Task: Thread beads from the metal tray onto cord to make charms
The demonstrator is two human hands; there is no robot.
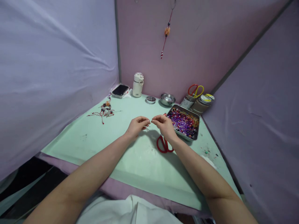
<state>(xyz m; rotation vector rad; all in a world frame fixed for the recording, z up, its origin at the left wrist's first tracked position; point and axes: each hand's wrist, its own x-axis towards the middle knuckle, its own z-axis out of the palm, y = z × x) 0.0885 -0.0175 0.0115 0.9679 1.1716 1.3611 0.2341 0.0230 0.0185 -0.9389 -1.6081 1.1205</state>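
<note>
Over the middle of the green tabletop, my left hand (137,126) and my right hand (164,125) face each other, fingertips a small gap apart. Both pinch with thumb and fingers; what they hold, if anything, is too small to make out. Red-handled scissors (162,145) lie on the table just below my right hand, partly covered by it. A metal tray (198,132) of purple, red and dark beads (182,122) stands right beside my right hand. Away to the left of my left hand lies a pile of beaded red-cord strings (106,109).
Along the back stand a phone (121,90) in a clear tray, a white bottle (137,85), a small round tin (150,99), a steel bowl (167,99), a jar with scissors (187,101) and a lidded jar (202,103). A beaded cord (167,31) hangs in front of the pink cloth wall.
</note>
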